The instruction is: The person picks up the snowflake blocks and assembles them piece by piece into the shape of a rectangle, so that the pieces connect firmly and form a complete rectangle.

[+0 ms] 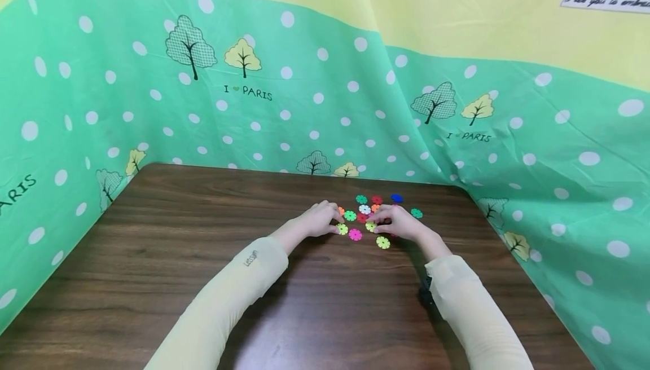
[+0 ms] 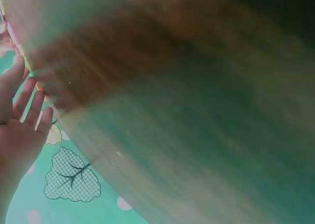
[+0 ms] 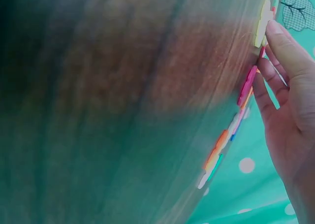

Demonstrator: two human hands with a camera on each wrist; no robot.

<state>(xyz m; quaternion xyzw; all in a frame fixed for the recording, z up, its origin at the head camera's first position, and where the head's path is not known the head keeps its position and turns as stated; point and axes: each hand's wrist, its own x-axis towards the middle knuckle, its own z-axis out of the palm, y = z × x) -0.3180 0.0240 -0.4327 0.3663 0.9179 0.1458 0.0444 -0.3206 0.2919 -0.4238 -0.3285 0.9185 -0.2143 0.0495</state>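
Note:
Flower-shaped plastic discs lie together on the brown table in the head view. My left hand (image 1: 321, 219) is at their left side, its thumb by a yellow-green disc (image 1: 342, 229) and its fingers by an orange disc (image 1: 341, 211). My right hand (image 1: 401, 222) reaches in from the right. Its thumb touches another yellow-green disc (image 3: 262, 24), and its fingertips are near a red disc (image 1: 362, 218). In the wrist views, the fingers of the left hand (image 2: 24, 123) and right hand (image 3: 293, 93) look loosely extended. The exact fingertip contacts are partly hidden.
Between the hands lie a green disc (image 1: 350, 216), a pink disc (image 1: 355, 235) and a white disc (image 1: 365, 210). A blue disc (image 1: 396, 198) and another green disc (image 1: 416, 212) are farther right. Green and yellow patterned cloth (image 1: 284, 93) hangs behind the wooden table (image 1: 203, 217).

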